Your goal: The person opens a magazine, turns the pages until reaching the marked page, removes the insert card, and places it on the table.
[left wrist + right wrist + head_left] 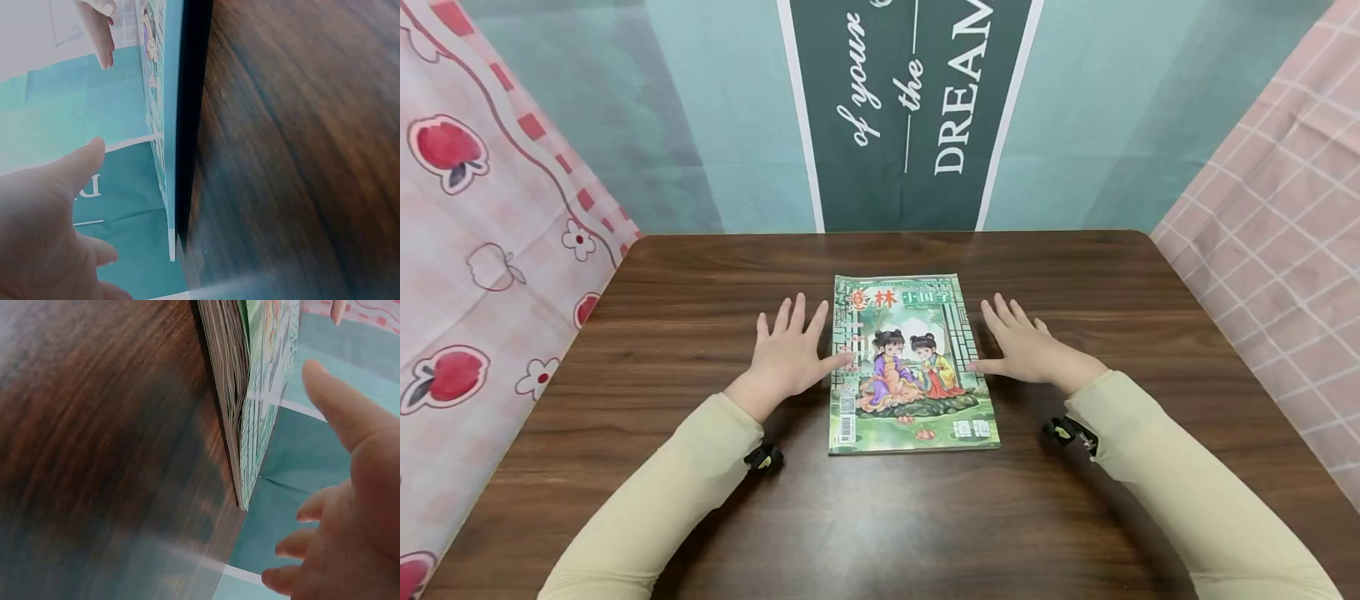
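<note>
A: Nearest the lens, what borders your shot?
B: Your left sleeve (655, 492), lower left of the frame, and your right sleeve (1195, 492), lower right.
A: And your hands?
B: Your left hand (782, 358), just left of center, and your right hand (1030, 354), just right of it, are spread, holding nothing. The wrist views show both thumbs apart from the cover.
A: What lies between them?
B: A 意林 magazine (910, 400), closed and flat at mid-frame on a wood-grain table (895, 525). Its long axis runs bottom to top, between your palms; its spine (173, 94) faces your left hand, its page edges (225, 369) your right.
A: Which of your hands is nearer?
B: Your left, slightly, judging by the head view: that thumb overlaps the cover, while your right thumb barely crosses the edge.
A: Farther back?
B: A dark-green banner (895, 200) lettered "DREAM," top center, beyond the table's far edge.
</note>
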`<move>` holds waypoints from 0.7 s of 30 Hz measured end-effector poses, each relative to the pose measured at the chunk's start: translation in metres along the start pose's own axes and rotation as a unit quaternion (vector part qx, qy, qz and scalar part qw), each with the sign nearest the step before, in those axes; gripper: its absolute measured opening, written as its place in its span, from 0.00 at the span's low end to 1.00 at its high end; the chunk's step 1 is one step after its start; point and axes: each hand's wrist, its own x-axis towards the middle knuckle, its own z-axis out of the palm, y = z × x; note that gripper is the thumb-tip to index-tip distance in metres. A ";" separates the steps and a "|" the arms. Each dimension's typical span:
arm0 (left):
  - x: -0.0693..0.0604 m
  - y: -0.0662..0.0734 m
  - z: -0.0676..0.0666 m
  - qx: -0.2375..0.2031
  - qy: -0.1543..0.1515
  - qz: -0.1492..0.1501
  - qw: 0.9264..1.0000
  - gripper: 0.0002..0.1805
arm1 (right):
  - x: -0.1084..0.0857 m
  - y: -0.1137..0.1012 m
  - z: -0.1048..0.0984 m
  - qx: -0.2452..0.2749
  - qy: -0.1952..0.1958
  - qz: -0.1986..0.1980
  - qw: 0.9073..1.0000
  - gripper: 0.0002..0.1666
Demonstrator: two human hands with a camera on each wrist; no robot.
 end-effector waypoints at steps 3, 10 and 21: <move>0.001 0.000 0.001 0.000 0.000 0.000 1.000 0.51 | -0.005 0.003 0.004 0.004 -0.007 -0.031 0.999 0.62; 0.001 0.001 -0.002 -0.001 -0.005 0.008 1.000 0.51 | -0.025 0.006 0.023 0.022 -0.050 -0.107 0.993 0.66; -0.008 0.005 -0.002 -0.027 0.003 0.024 0.999 0.47 | -0.035 0.007 0.038 -0.022 -0.037 -0.144 0.989 0.61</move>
